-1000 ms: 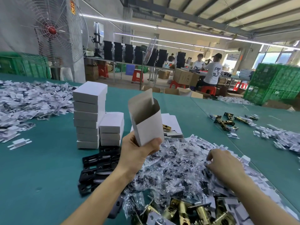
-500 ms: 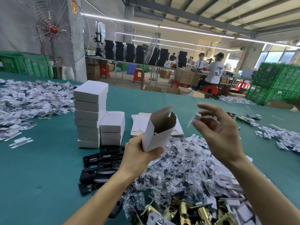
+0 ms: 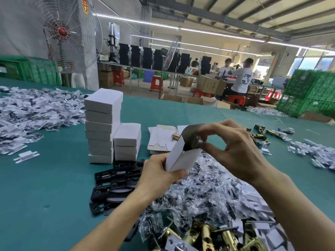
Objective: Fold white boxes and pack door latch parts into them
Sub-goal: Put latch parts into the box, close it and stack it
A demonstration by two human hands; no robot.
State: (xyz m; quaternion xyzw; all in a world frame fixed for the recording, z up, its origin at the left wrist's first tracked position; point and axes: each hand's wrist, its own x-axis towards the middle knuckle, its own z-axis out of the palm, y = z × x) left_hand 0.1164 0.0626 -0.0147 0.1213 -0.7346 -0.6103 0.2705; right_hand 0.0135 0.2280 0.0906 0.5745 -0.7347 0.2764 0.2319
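Box (image 3: 183, 156) filling is judged to be the step in hand. Along the near edge of the table (image 3: 45, 178) brass latches (image 3: 204, 234) are heaped. Clear bags (image 3: 199, 189) are piled just beyond them, and black plates (image 3: 112, 182) are strewn at the left of that pile. Above the pile the box is held tilted, with its open mouth turned up and to the right. Its lower end is gripped by the left hand (image 3: 159, 176), the thumb laid across the front. The right hand (image 3: 233, 151) is set at the mouth, forefinger and thumb curled toward each other. Whether a part is pinched between them cannot be told, since the tips are partly hidden at the flap. Further on, near the middle of the table, flat blanks (image 3: 163, 138) are spread. To their left, finished boxes are piled in two stacks (image 3: 103, 124). For the next move, anything pinched would have to be let go inside the box. A latch would then have to be taken from the near heap and slid in, with the mouth kept open by a steady left grip
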